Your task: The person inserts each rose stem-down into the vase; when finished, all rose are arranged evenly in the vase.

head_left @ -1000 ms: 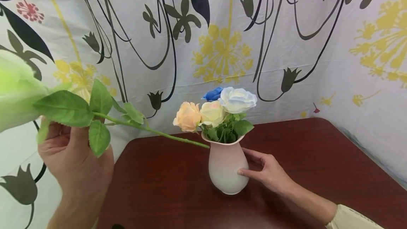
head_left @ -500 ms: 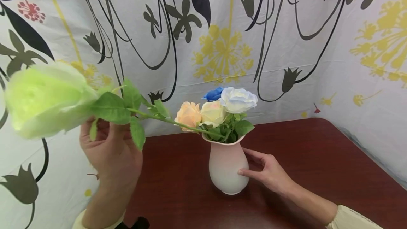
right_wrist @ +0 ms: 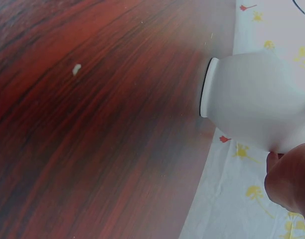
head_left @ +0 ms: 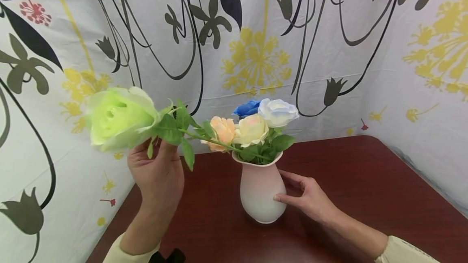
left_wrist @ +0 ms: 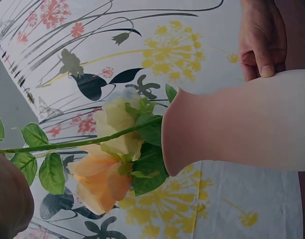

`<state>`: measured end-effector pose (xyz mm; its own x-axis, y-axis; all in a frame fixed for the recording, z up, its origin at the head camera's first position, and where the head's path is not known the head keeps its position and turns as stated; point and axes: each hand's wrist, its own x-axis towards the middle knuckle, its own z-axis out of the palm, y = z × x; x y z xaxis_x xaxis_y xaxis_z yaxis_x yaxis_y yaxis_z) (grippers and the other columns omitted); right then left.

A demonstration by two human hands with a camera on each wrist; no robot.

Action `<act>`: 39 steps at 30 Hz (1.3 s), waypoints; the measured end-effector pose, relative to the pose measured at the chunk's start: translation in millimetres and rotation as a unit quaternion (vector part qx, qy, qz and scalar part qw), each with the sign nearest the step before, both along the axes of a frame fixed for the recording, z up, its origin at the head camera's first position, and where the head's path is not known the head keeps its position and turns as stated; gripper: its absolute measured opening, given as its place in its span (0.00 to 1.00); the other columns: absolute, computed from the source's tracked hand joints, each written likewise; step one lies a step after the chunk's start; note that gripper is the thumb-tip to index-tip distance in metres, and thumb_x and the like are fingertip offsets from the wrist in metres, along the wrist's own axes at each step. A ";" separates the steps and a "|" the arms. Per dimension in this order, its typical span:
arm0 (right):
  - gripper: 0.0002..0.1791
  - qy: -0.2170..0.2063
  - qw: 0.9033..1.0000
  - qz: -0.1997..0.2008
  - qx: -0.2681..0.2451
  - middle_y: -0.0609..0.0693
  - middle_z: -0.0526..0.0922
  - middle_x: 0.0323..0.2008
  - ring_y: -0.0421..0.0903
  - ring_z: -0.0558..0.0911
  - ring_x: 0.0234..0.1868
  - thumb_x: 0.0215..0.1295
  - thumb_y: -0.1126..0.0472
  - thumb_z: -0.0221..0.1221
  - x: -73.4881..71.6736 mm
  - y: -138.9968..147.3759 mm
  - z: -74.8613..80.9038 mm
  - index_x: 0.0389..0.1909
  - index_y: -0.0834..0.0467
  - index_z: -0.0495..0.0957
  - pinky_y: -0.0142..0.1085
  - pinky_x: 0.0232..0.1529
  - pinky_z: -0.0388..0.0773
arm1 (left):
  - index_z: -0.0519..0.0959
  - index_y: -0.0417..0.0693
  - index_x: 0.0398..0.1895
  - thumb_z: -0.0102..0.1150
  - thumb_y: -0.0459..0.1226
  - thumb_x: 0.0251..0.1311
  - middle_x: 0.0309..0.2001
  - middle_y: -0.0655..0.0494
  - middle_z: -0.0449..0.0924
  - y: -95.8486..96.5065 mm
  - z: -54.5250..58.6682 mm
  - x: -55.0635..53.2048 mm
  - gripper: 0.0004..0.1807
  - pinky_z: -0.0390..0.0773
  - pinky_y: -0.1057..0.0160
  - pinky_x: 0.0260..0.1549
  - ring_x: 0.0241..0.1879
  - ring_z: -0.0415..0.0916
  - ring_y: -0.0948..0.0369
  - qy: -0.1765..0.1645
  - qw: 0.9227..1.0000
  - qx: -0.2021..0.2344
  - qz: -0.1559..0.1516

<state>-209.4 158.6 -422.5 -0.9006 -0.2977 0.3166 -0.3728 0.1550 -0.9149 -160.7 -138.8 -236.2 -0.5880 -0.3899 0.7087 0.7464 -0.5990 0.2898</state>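
Observation:
A pale green artificial rose (head_left: pixel 120 119) is in my left hand (head_left: pixel 157 169), gripped by the stem just below its bloom. The rose lies slanted, and its leafy stem (left_wrist: pixel 92 142) runs to the mouth of the vase, the tip lost among the leaves there. The vase (head_left: pixel 260 194), pink above and white below, stands upright on the table. My right hand (head_left: pixel 310 198) holds its right side, thumb in front and fingers behind. In the vase are a peach rose (head_left: pixel 222 130), a cream rose (head_left: pixel 252 130), a pale blue-white rose (head_left: pixel 278 113) and a blue rose (head_left: pixel 246 108).
The dark red wooden table (head_left: pixel 212 222) carries the vase near its middle. Behind and along both sides hangs a white cloth (head_left: pixel 321 23) with printed flowers. A small black object (head_left: pixel 172 256) shows by my left sleeve.
My left hand has moved right with the green rose, bringing the stem's end from left of the vase into its mouth. The flowers in the vase have shifted slightly; my right hand stays put.

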 end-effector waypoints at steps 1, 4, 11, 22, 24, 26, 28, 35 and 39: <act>0.42 0.002 1.000 -0.001 0.002 0.60 0.79 0.69 0.55 0.83 0.64 0.62 0.58 0.78 0.1 -0.1 0.0 0.75 0.63 0.72 0.37 0.56 0.83 | 0.82 0.23 0.53 0.66 0.15 0.60 0.48 0.41 0.84 -0.4 0.0 -0.1 0.17 0.86 0.59 0.51 0.46 0.83 0.56 0.002 1.000 -0.004 0.004; 0.42 0.007 1.000 -0.004 0.008 0.60 0.79 0.68 0.56 0.83 0.63 0.62 0.58 0.78 0.4 -0.2 0.1 0.74 0.63 0.72 0.40 0.57 0.84 | 0.81 0.22 0.54 0.65 0.15 0.61 0.48 0.40 0.83 -2.3 1.7 0.1 0.17 0.86 0.57 0.54 0.49 0.84 0.55 0.013 1.000 -0.015 0.015; 0.41 0.008 1.000 -0.007 0.010 0.61 0.79 0.68 0.57 0.83 0.63 0.62 0.58 0.78 0.3 -0.2 0.5 0.74 0.64 0.73 0.41 0.57 0.84 | 0.82 0.22 0.49 0.68 0.17 0.60 0.44 0.40 0.84 -4.5 3.2 -2.0 0.13 0.87 0.60 0.47 0.45 0.85 0.55 0.024 0.998 -0.059 0.021; 0.41 0.002 1.000 -0.001 0.004 0.62 0.78 0.69 0.55 0.84 0.63 0.62 0.59 0.78 0.2 -0.1 1.1 0.75 0.63 0.72 0.38 0.56 0.84 | 0.86 0.35 0.50 0.60 0.14 0.60 0.48 0.47 0.87 13.1 -21.9 -14.9 0.19 0.85 0.59 0.53 0.51 0.82 0.57 -0.041 0.974 -0.203 0.091; 0.41 0.002 1.000 0.001 0.000 0.62 0.78 0.69 0.55 0.84 0.63 0.62 0.59 0.77 0.1 -0.3 0.9 0.75 0.64 0.72 0.38 0.55 0.84 | 0.85 0.34 0.53 0.61 0.15 0.60 0.50 0.46 0.87 16.0 -29.1 -16.6 0.19 0.85 0.57 0.54 0.53 0.82 0.55 -0.056 0.963 -0.238 0.110; 0.41 0.005 1.000 0.004 -0.004 0.62 0.78 0.69 0.55 0.84 0.63 0.63 0.60 0.77 -0.3 -0.5 0.5 0.74 0.64 0.72 0.38 0.56 0.84 | 0.85 0.32 0.54 0.63 0.17 0.60 0.51 0.45 0.87 19.3 -35.5 -18.5 0.19 0.84 0.57 0.55 0.54 0.82 0.54 -0.067 0.953 -0.268 0.126; 0.41 0.008 1.000 0.006 -0.008 0.62 0.78 0.69 0.55 0.84 0.62 0.62 0.60 0.77 -0.8 -0.8 0.1 0.74 0.65 0.72 0.38 0.56 0.84 | 0.84 0.32 0.56 0.65 0.19 0.62 0.53 0.44 0.87 22.5 -41.6 -20.4 0.19 0.84 0.56 0.55 0.55 0.81 0.53 -0.066 0.944 -0.294 0.133; 0.41 0.011 1.000 0.003 -0.008 0.62 0.79 0.68 0.54 0.84 0.62 0.62 0.60 0.78 -0.3 -1.4 0.8 0.74 0.65 0.72 0.38 0.55 0.84 | 0.84 0.37 0.61 0.68 0.22 0.65 0.56 0.44 0.86 33.0 -61.1 -27.1 0.21 0.86 0.54 0.53 0.54 0.83 0.52 -0.044 0.931 -0.344 0.112; 0.41 0.008 1.000 0.000 -0.003 0.61 0.79 0.68 0.54 0.84 0.63 0.62 0.59 0.78 0.5 -0.8 1.3 0.74 0.63 0.73 0.38 0.55 0.84 | 0.84 0.44 0.64 0.69 0.24 0.66 0.57 0.48 0.87 39.2 -71.1 -31.9 0.23 0.87 0.60 0.47 0.49 0.82 0.55 -0.036 0.920 -0.371 0.124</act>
